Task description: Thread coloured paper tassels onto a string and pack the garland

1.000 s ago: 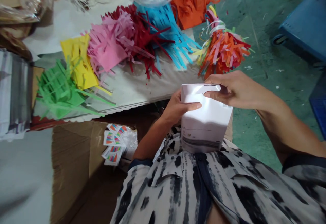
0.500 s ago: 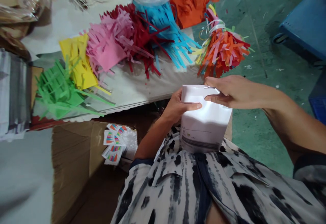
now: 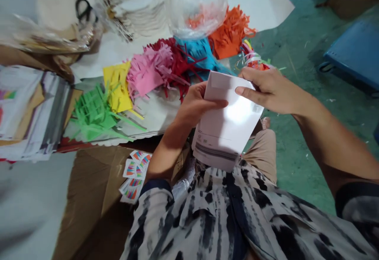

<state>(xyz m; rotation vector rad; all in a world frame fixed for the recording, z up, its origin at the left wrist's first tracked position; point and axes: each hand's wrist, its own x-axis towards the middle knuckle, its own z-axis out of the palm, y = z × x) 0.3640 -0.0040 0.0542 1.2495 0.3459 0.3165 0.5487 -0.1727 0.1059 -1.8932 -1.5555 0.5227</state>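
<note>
Packet of white paper, tilted, is held up over a person's lap by both bare hands. The left hand clamps its left edge, thumb laid across the face; the right hand pinches the upper right corner. Just beyond the grip, on a white sheet, lie fringed paper stacks in a row: green, yellow, pink, red, blue and orange, with a clear plastic bag above them. Below the left forearm, small printed cards rest on a cardboard box.
</note>
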